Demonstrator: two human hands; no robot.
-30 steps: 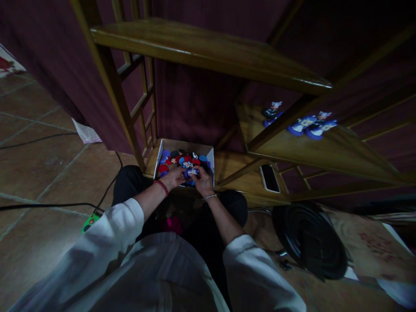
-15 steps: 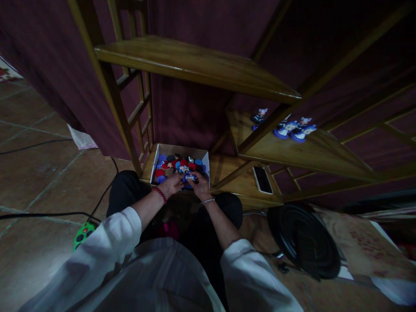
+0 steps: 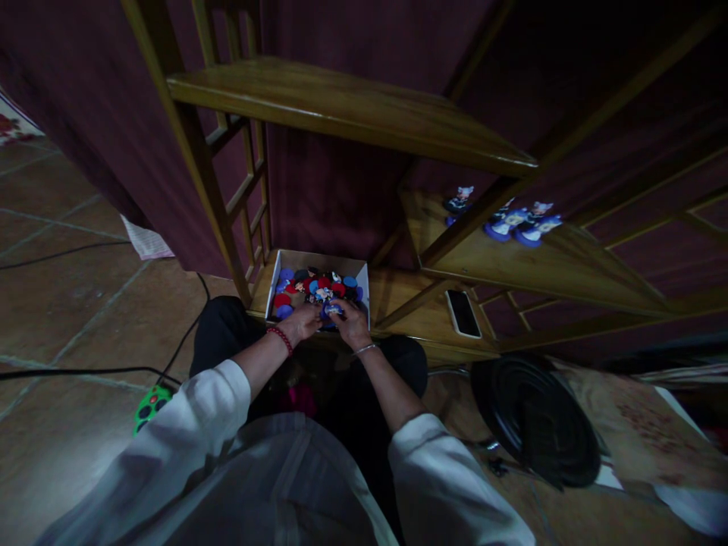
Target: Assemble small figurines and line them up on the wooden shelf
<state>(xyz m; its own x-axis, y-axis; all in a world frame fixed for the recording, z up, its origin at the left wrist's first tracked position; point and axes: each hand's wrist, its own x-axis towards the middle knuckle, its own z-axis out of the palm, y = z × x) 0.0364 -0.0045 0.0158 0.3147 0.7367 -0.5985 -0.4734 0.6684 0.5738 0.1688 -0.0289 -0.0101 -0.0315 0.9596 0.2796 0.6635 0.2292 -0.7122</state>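
Writing/brands: none legible anywhere; too dim and small. Item 1: white cardboard box [image 3: 277,270], qty 1, open top, sits on lowest shelf board [image 3: 409,315] of wooden rack, right at person's knees. Contents: heap of small toy figures w/ round bases, red, blue and black; exact count can't be told, well over ten. Item 2: one blue-based figure [image 3: 331,309] at box's near edge, pinched between both hands. Left hand [image 3: 304,321], red bead bracelet on wrist, fingers curled narrow onto the figure's left side. Right hand [image 3: 353,324], thin metal bangle on wrist, fingers curled narrow onto its right side. Item 3: standing figures [image 3: 515,221] on middle shelf, blue bases, approx. 4, partly behind a slanted rail. Item 4: phone [image 3: 462,313], qty 1, dark screen up, flat on lowest shelf, right of box, apart from it. Item 5: black round object [image 3: 535,421], qty 1, on floor at right. Item 6: green controller [image 3: 149,400], qty 1, on tile floor left, near black cables.
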